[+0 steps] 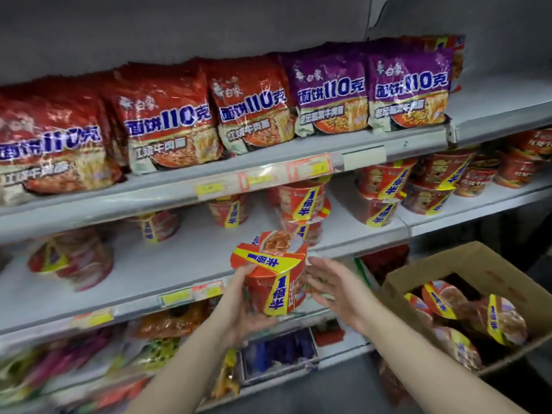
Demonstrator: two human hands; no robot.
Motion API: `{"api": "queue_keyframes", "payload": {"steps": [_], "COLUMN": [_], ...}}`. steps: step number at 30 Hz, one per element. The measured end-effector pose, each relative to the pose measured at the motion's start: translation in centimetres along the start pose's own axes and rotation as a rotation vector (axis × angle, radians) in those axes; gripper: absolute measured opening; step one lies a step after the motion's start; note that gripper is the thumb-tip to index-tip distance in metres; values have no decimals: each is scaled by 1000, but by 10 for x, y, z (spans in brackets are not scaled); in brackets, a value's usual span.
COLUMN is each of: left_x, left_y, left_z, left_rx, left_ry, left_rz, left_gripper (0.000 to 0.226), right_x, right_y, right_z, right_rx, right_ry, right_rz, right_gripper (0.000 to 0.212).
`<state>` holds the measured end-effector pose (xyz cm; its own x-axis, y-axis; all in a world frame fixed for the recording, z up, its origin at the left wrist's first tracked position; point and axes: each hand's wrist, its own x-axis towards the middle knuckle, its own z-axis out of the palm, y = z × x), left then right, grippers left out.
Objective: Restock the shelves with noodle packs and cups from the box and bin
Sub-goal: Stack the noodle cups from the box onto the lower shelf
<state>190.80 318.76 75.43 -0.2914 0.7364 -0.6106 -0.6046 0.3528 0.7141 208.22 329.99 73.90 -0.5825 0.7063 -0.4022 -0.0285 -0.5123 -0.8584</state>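
Left hand (pixel 245 306) grips a red noodle cup (pixel 273 276) from below and behind, fingers wrapped round its side, tilted in front of the middle shelf (pixel 167 264) near its front edge; right hand (pixel 334 291) just beside the cup, fingers straight and spread, holding nothing, contact not discernible. Cup's yellow band carries blue characters, partly legible; top-shelf packs, red (pixel 167 115) and purple (pixel 331 94), read "面饼110克". Cardboard box (pixel 442 264) at lower right holds more cups (pixel 448 303), cut off by the frame edge; lowest shelf goods and price tags (pixel 310 167) too blurred to read.
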Motion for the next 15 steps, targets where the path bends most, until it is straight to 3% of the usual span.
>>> {"api": "queue_keyframes", "payload": {"steps": [6,12,15], "left_x": [-6,22,44], "left_y": [25,50,57], "left_z": [-72,-98,-103], "left_rx": [116,236,220], "left_ry": [55,176,206], "left_rz": [105,277,327], "left_gripper": [58,35,34], "right_x": [8,35,51], "right_y": [23,7,2], "right_z": [94,124,133], "right_rx": [77,51,-12], "right_ry": [-92,-111,-101], "right_rz": [-58,-71,-110], "right_gripper": [30,31,27]}}
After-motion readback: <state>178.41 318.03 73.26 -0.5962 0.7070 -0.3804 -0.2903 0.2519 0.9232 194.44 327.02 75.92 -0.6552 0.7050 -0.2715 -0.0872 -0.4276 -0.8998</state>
